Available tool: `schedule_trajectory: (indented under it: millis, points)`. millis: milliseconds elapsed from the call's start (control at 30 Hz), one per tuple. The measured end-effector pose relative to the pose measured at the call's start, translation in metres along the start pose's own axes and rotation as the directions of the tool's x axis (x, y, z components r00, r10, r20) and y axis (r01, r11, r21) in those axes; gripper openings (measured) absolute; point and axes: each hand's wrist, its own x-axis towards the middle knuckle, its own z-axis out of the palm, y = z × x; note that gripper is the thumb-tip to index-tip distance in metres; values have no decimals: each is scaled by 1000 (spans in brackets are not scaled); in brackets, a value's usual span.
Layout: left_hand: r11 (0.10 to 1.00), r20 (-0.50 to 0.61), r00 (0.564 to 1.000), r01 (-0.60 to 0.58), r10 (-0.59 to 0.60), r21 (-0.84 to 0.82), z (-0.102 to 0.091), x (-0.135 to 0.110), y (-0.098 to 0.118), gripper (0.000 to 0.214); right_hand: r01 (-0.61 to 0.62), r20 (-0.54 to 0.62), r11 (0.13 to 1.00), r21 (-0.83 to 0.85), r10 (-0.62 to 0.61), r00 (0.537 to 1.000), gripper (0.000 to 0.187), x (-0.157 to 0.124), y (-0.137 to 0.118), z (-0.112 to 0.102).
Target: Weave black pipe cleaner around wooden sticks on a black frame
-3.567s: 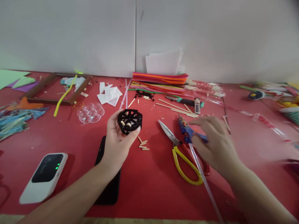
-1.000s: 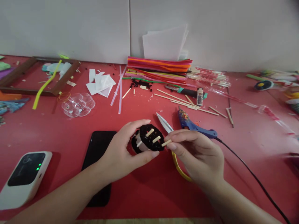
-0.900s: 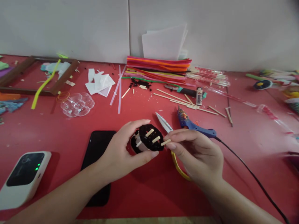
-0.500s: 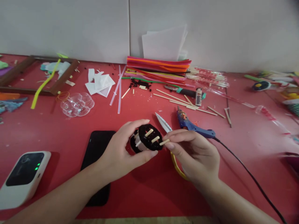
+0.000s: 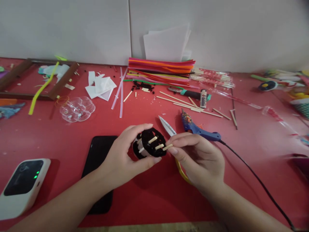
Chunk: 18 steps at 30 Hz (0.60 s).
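There are two hands (image 5: pixel 205 158), one round black thing (image 5: pixel 147 138) and three short tan sticks (image 5: pixel 153 140) at its right side. There is one glue gun (image 5: pixel 202 132), one pair of scissors (image 5: pixel 167 125) and one lighter (image 5: pixel 203 98). On the left are one black phone (image 5: pixel 99 152), one white box (image 5: pixel 25 184) with two green lights (image 5: pixel 35 177), one clear flower tray (image 5: pixel 77 110), one wood frame (image 5: pixel 63 81) and one yellow strip (image 5: pixel 43 88).

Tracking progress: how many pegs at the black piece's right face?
3: two pegs on the black piece, one peg at its edge in the right hand; more may hide.
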Motion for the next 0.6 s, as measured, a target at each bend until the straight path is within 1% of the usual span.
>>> schedule_trajectory:
  millis: [67,167,433,600]
  points:
    - [1000,-6,1000,0,0,-5,0,0,0,62,-1,10,1000,10,1,1000,18,0,0,0]
    - [1000,-14,1000,4,-4,-5,0,1,2,62,-7,10,1000,2,7,1000,16,0,1,0]
    - [1000,-6,1000,12,-12,-10,0,1,3,61,-3,21,1000,-12,3,1000,18,-1,0,0]
    - [1000,-10,1000,19,-19,-3,0,1,4,60,25,30,998,-57,-23,999,16,-1,1,-1]
